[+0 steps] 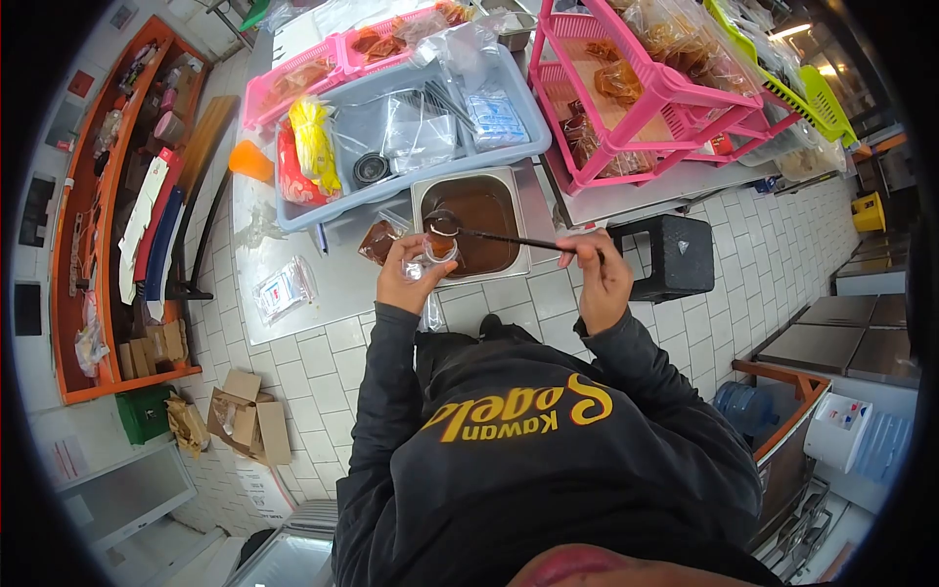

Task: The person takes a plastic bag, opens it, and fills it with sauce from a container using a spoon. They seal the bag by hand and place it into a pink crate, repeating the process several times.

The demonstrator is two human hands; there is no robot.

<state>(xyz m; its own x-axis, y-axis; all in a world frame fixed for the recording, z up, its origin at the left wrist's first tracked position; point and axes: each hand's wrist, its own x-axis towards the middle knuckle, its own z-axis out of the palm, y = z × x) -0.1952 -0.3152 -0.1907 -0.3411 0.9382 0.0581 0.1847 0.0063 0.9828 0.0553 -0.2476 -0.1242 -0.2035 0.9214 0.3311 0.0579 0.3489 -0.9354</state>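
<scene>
My left hand holds a small clear cup with brown sauce in it, at the near left edge of a steel pan. Dark brown sauce lies in the pan. My right hand grips the thin dark handle of a ladle. The ladle's round bowl is over the pan's left side, just above the cup. A clear bag of brown sauce lies on the table left of the pan, beside my left hand.
Behind the pan stands a blue-grey tray with yellow and red bags and plastic packs. A pink rack holds bagged food at the right. A black stool stands below it. A white packet lies on the steel table.
</scene>
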